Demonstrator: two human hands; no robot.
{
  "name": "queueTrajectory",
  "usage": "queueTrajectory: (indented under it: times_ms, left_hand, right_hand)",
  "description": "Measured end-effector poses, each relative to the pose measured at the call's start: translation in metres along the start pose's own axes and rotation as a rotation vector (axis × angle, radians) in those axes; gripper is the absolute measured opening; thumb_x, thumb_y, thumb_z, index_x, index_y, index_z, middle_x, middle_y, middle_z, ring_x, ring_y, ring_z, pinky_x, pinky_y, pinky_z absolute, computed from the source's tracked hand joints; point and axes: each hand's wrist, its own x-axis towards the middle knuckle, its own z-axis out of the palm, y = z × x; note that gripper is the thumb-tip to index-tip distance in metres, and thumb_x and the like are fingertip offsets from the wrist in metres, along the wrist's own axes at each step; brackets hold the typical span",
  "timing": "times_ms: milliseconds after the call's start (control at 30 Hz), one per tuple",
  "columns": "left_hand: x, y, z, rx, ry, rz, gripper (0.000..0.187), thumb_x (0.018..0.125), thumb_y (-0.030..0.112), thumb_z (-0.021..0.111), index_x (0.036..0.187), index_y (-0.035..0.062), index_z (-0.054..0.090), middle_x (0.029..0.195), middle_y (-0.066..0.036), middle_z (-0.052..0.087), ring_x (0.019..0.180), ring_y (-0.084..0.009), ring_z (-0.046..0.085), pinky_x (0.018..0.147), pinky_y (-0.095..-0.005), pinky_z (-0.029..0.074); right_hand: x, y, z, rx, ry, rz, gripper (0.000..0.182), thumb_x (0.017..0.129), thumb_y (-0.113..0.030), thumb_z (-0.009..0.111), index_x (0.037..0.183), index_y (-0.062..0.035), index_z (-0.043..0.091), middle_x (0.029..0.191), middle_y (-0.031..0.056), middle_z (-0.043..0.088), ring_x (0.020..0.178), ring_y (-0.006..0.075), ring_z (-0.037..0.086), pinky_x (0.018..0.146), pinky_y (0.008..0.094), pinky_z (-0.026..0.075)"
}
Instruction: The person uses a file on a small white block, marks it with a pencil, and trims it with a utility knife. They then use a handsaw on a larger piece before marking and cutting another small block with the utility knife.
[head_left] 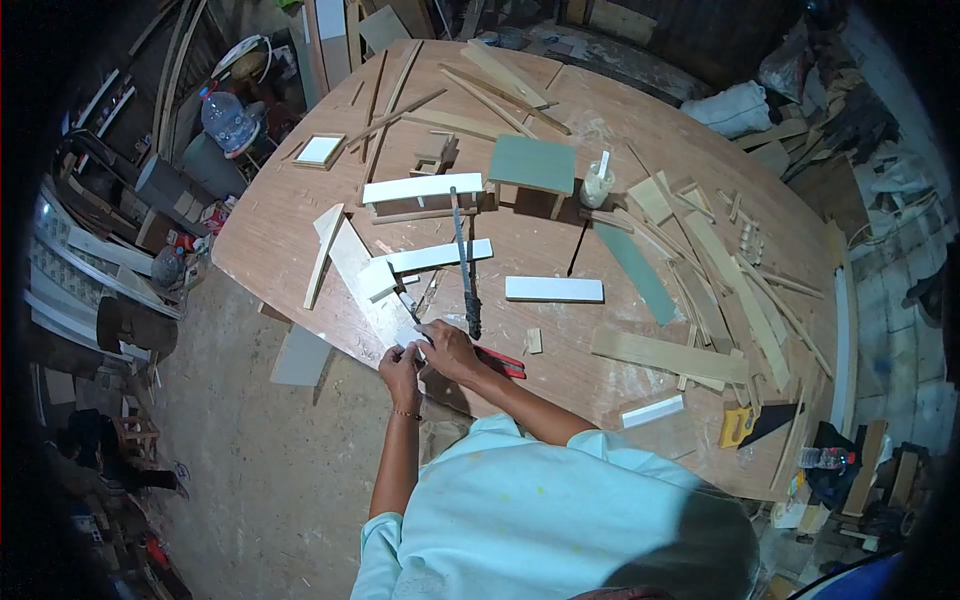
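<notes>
The left hand (400, 367) is held with its fingers drawn together at the near end of the white board (385, 325), which is laid at the table's edge; whether anything is grasped cannot be told. The right hand (449, 350) is curled just beside it, near a slim dark tool (411, 305), its grip likewise unclear. Close fingertip work appears to be in hand, and steady support from both hands seems called for next. Movement forward may be hampered by the white block (377, 280) and the long black-handled tool (465, 265); red-handled pliers (505, 365) are placed beside the right wrist. Farther out, a green-topped piece (533, 160) and a yellow-handled saw (737, 427) are seen.
</notes>
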Motion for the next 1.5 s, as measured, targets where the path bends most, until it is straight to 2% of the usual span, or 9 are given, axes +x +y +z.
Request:
queueTrajectory:
  times_ms: [367, 600, 733, 833, 900, 933, 1000, 1267, 1500]
  left_hand:
    - [0.011, -0.01, -0.019, -0.043, 0.103, -0.003, 0.022, 0.076, 0.012, 0.057, 0.058, 0.0056, 0.046, 0.051, -0.001, 0.043, 0.04, -0.0086, 0.039, 0.036, -0.0218, 0.032]
    - [0.016, -0.029, -0.027, -0.09, 0.128, -0.084, 0.021, 0.074, 0.01, 0.058, 0.058, 0.0033, 0.047, 0.052, 0.0, 0.044, 0.045, -0.0074, 0.039, 0.041, -0.0222, 0.033]
    - [0.022, -0.043, -0.032, 0.002, 0.151, -0.041, 0.019, 0.073, 0.013, 0.057, 0.06, 0.0013, 0.05, 0.055, 0.0, 0.044, 0.048, -0.0074, 0.038, 0.042, -0.0238, 0.032]
    - [0.016, -0.04, -0.031, -0.037, 0.156, -0.049, 0.023, 0.072, 0.016, 0.058, 0.056, 0.0005, 0.049, 0.053, 0.0, 0.044, 0.048, -0.0076, 0.038, 0.041, -0.0249, 0.032]
    - [0.017, -0.043, -0.031, -0.024, 0.169, -0.06, 0.025, 0.071, 0.016, 0.059, 0.053, 0.0001, 0.05, 0.049, -0.001, 0.044, 0.045, -0.0088, 0.039, 0.041, -0.0257, 0.032]
    - [0.016, -0.035, -0.032, 0.155, 0.18, -0.087, 0.025, 0.07, 0.016, 0.059, 0.052, -0.0002, 0.051, 0.047, -0.003, 0.045, 0.044, -0.0092, 0.04, 0.041, -0.0261, 0.033]
    - [0.017, -0.039, -0.031, 0.051, 0.21, -0.112, 0.025, 0.07, 0.014, 0.06, 0.052, -0.0012, 0.051, 0.047, -0.004, 0.047, 0.042, -0.0098, 0.042, 0.039, -0.0264, 0.034]
    - [0.016, -0.031, -0.026, -0.031, 0.196, -0.172, 0.024, 0.072, 0.012, 0.059, 0.055, -0.0032, 0.052, 0.049, -0.005, 0.048, 0.04, -0.0108, 0.044, 0.037, -0.0261, 0.038]
    - [0.03, -0.027, -0.026, 0.053, 0.13, -0.17, 0.025, 0.072, 0.014, 0.06, 0.056, -0.0038, 0.053, 0.05, -0.005, 0.049, 0.042, -0.011, 0.045, 0.038, -0.0258, 0.039]
  right_hand:
    - [0.006, -0.004, 0.009, -0.064, -0.067, -0.018, 0.026, 0.072, -0.014, 0.054, 0.093, 0.001, 0.056, 0.088, 0.0182, 0.055, 0.082, 0.0307, 0.053, 0.075, 0.0364, 0.042]
    - [0.001, 0.005, 0.012, -0.112, 0.017, -0.03, 0.033, 0.069, -0.013, 0.056, 0.099, 0.0006, 0.051, 0.086, 0.0166, 0.053, 0.083, 0.0329, 0.051, 0.075, 0.0377, 0.04]
    - [0.003, 0.03, 0.024, -0.177, -0.015, 0.006, 0.025, 0.069, -0.012, 0.056, 0.089, 0.0007, 0.051, 0.085, 0.0197, 0.051, 0.082, 0.0348, 0.05, 0.073, 0.0386, 0.041]
    - [0.007, 0.036, 0.022, -0.03, -0.003, 0.09, 0.022, 0.073, -0.007, 0.053, 0.095, -0.0041, 0.054, 0.088, 0.0161, 0.056, 0.082, 0.0306, 0.055, 0.071, 0.0343, 0.044]
    - [0.01, 0.032, 0.019, 0.11, 0.061, 0.031, 0.019, 0.074, -0.012, 0.054, 0.09, -0.0009, 0.055, 0.081, 0.016, 0.058, 0.074, 0.0307, 0.057, 0.067, 0.035, 0.044]
    - [0.009, 0.028, 0.018, 0.183, 0.055, 0.085, 0.018, 0.075, -0.012, 0.054, 0.089, -0.0009, 0.057, 0.08, 0.0157, 0.059, 0.073, 0.0284, 0.058, 0.066, 0.0335, 0.045]
    - [0.014, 0.026, 0.019, 0.262, 0.092, 0.137, 0.017, 0.075, -0.015, 0.056, 0.083, -0.0006, 0.059, 0.073, 0.0134, 0.06, 0.067, 0.0222, 0.06, 0.062, 0.0308, 0.045]
    - [0.014, 0.034, 0.018, 0.22, 0.012, 0.275, 0.02, 0.078, -0.017, 0.054, 0.079, 0.002, 0.058, 0.069, 0.0139, 0.06, 0.059, 0.0227, 0.059, 0.058, 0.031, 0.045]
    - [0.018, 0.028, 0.023, 0.555, 0.105, 0.286, 0.023, 0.083, -0.017, 0.047, 0.082, 0.006, 0.054, 0.071, 0.0126, 0.059, 0.064, 0.0184, 0.061, 0.053, 0.0258, 0.049]
